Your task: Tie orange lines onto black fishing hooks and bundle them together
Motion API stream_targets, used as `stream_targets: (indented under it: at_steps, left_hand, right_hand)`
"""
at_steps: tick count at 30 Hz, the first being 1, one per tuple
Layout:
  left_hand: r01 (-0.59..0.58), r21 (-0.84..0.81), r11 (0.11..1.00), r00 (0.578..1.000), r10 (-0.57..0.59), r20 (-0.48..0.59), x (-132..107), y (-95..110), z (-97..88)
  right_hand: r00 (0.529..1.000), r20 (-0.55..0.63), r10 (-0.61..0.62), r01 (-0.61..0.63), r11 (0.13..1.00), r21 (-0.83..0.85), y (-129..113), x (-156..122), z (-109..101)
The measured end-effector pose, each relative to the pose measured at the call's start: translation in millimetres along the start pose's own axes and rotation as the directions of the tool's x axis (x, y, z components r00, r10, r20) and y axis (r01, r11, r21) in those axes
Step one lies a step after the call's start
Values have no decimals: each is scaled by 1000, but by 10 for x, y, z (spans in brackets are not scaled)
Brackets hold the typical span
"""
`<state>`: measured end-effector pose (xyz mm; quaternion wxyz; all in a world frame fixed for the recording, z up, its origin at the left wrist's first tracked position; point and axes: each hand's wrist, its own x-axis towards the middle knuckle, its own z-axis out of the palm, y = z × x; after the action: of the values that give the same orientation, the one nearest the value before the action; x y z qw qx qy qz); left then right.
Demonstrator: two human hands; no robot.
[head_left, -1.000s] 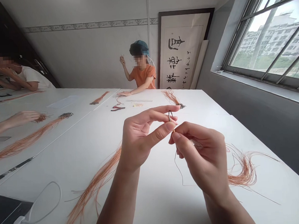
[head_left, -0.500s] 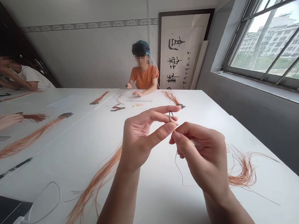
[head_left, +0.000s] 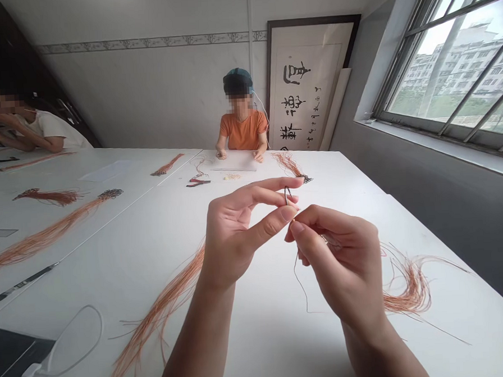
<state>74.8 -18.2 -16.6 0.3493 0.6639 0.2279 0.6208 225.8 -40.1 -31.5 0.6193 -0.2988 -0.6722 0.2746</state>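
My left hand pinches a small dark metal loop between thumb and fingers, its index finger stretched out above. My right hand meets it at the fingertips, pinching a thin brown cord that hangs down to the table in a loose bend. A tiny yellowish spot shows at the right fingertips, too small to name. Something shiny sits partly hidden in the curled right fingers. Behind my left wrist lies a long bundle of orange-brown cords; another cord bundle lies beyond my right hand.
On the white table are more cord bundles, red-handled pliers, a clear sheet, and a white cable by a dark box. A person in an orange shirt sits opposite; another person sits far left.
My hands hold almost the same pose. At the left, another person's hand has left the red cord bundle and the view. The person opposite has moved both hands to the clear sheet.
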Motion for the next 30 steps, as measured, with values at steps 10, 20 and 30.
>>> stream_targets:
  at_steps: [10,20,30]
  left_hand:
    - [-21,1,1000,1000,21,-3,-18,-37,-14]
    - [23,102,994,992,-10,-126,10,-138,-49]
    - [232,453,860,963,-270,20,58,-189,-288]
  right_hand:
    - [1000,-6,-3,3,1000,-11,21,17,8]
    - [993,100,61,-50,993,-106,88,93,-54]
    - [1000,-28,11,-17,973,-230,330,300,-253]
